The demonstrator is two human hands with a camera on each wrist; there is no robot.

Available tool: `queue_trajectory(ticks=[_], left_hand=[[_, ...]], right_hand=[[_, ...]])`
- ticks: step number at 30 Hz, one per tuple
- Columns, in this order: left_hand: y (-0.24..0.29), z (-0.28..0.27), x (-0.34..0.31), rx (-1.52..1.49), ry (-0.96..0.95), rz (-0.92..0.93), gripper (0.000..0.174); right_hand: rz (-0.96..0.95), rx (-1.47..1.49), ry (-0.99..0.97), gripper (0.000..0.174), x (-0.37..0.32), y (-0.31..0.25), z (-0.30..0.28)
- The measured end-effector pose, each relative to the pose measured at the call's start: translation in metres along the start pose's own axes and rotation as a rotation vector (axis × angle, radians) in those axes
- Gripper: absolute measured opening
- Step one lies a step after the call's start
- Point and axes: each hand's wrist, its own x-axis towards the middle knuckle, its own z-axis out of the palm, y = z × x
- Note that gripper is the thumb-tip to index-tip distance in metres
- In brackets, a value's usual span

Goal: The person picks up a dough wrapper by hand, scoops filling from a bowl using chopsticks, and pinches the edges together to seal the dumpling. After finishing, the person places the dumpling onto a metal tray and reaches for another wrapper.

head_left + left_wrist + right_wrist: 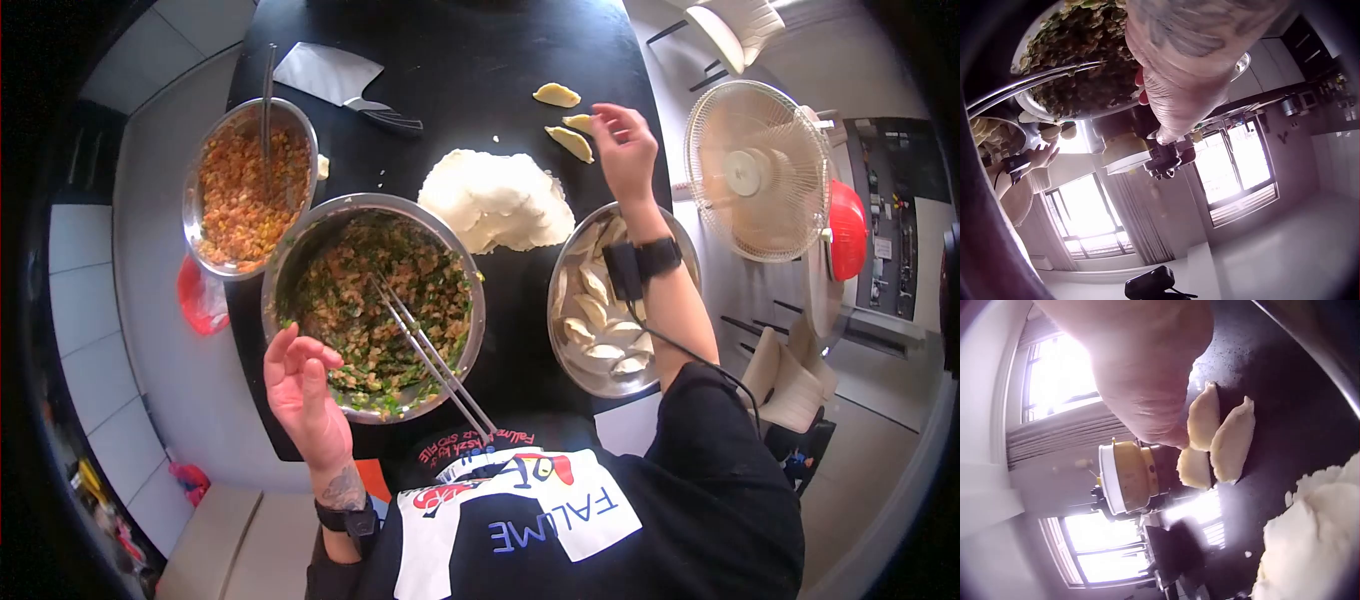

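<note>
Three pale dumplings (556,95) (1232,440) lie on the black table at its far right part. My right hand (628,155) (1147,375) is over them, fingers loosely bent, fingertips covering one end of the middle dumpling (579,123) (1204,417); whether they touch it is unclear. My left hand (308,400) (1185,75) hovers palm up by the near left rim of a steel bowl (472,345) of green and brown filling (1079,56), holding nothing. Metal chopsticks (432,360) (1035,78) lean in that bowl. A large dough mass (495,200) (1316,544) sits mid-table.
An oval steel tray (600,383) with several dumplings is under my right forearm. Another bowl (190,215) with orange filling and a utensil stands at the left. Behind it lies a cleaver (328,75). A fan (757,170) is off the table's right side.
</note>
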Motion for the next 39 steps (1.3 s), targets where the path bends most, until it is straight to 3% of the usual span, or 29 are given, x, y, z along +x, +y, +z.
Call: queue_trajectory(ticks=[1,2,3,5,7,11,18,23,25,26,33,35,39], left_hand=[[-0.002,-0.005,-0.001,0.005,-0.057,-0.005,0.039],[-0.002,-0.004,-0.001,-0.004,-0.061,-0.020,0.039],[-0.002,-0.002,-0.002,-0.015,-0.064,-0.035,0.039],[-0.003,0.000,-0.004,-0.010,-0.087,-0.036,0.038],[0.000,0.001,-0.008,-0.026,-0.104,-0.046,0.037],[0.002,-0.002,-0.015,-0.033,-0.128,-0.045,0.035],[0.008,-0.009,-0.020,-0.116,-0.097,-0.054,0.034],[0.011,-0.011,-0.021,-0.122,-0.081,-0.048,0.034],[0.011,-0.013,-0.021,-0.117,-0.090,-0.039,0.034],[0.012,-0.014,-0.022,-0.119,-0.089,-0.037,0.034],[0.012,-0.016,-0.021,-0.115,-0.093,-0.032,0.033],[0.011,-0.016,-0.020,-0.115,-0.098,-0.031,0.033],[0.011,-0.014,-0.020,-0.121,-0.092,-0.049,0.033]], right_hand=[[-0.028,0.084,-0.089,0.018,-0.011,-0.021,0.003],[-0.083,0.093,-0.303,0.018,-0.020,-0.036,0.005],[-0.183,-0.036,-0.482,0.024,-0.028,-0.043,0.009],[-0.358,-0.133,-0.551,0.038,-0.047,-0.051,0.020],[-0.152,-0.276,-0.570,0.053,-0.059,-0.058,0.031],[0.083,-0.335,-0.477,0.060,-0.066,-0.061,0.046],[0.029,-0.241,-0.143,0.044,-0.069,-0.041,0.064],[0.076,-0.184,-0.143,0.041,-0.062,-0.051,0.059],[0.298,-0.258,-0.229,0.037,-0.055,-0.049,0.057],[0.322,-0.259,-0.253,0.033,-0.054,-0.050,0.055],[0.181,-0.201,-0.204,0.025,-0.056,-0.054,0.054],[0.046,-0.232,-0.187,0.028,-0.059,-0.055,0.056],[0.160,-0.271,-0.197,0.036,-0.057,-0.057,0.050]])
